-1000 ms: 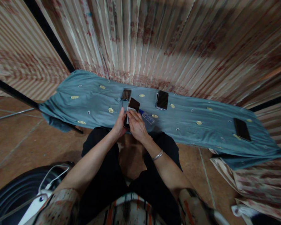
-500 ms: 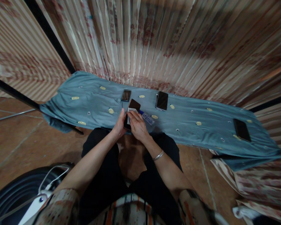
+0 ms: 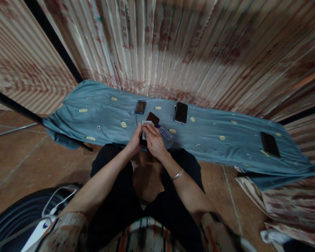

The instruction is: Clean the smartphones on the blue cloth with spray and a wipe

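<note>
Wiping, by the look of it: the left hand (image 3: 134,141) is gripping a dark phone (image 3: 150,120) above the near edge of the blue cloth (image 3: 99,115) while the right hand (image 3: 153,141) is pressing a white wipe (image 3: 146,126) to its screen, fingers closed on it; the next pass probably needs a steady hold and an even stroke

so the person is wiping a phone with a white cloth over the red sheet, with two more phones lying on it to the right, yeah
Not quite: the sheet is blue-grey, not red, as the head view shows. The rest holds: the left hand grips the phone while the right hand presses a white cloth on it, and two more phones lie to the right.
</note>
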The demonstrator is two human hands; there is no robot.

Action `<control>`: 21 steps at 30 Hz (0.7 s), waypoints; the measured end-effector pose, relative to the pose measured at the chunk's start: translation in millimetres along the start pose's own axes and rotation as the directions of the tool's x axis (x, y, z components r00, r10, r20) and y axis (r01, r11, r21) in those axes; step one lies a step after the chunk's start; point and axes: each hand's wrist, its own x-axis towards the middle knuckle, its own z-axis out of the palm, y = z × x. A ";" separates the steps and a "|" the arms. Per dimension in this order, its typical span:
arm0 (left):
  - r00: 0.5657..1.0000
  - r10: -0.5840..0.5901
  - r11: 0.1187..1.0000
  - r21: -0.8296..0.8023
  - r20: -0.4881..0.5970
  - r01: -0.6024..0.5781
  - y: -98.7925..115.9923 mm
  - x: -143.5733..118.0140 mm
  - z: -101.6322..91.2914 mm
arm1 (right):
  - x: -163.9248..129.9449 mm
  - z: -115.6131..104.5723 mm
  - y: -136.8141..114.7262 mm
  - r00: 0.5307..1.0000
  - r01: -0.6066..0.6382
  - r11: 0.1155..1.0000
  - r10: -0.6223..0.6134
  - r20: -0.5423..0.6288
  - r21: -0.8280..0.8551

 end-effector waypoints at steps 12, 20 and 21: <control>0.995 -0.079 0.996 0.043 -0.055 0.081 -8.3 -0.1 -1.3 | 15.8 -6.7 25.6 0.992 -0.097 0.995 0.093 -0.088 -0.036; 0.993 -0.117 0.986 0.117 -0.027 0.119 -7.0 -1.9 -3.3 | 19.5 -11.1 33.6 0.987 -0.115 0.993 0.111 -0.118 -0.030; 0.994 -0.110 0.988 0.105 -0.012 0.111 -7.0 -0.7 -5.2 | 19.4 -11.2 34.5 0.985 -0.127 0.991 0.122 -0.121 -0.036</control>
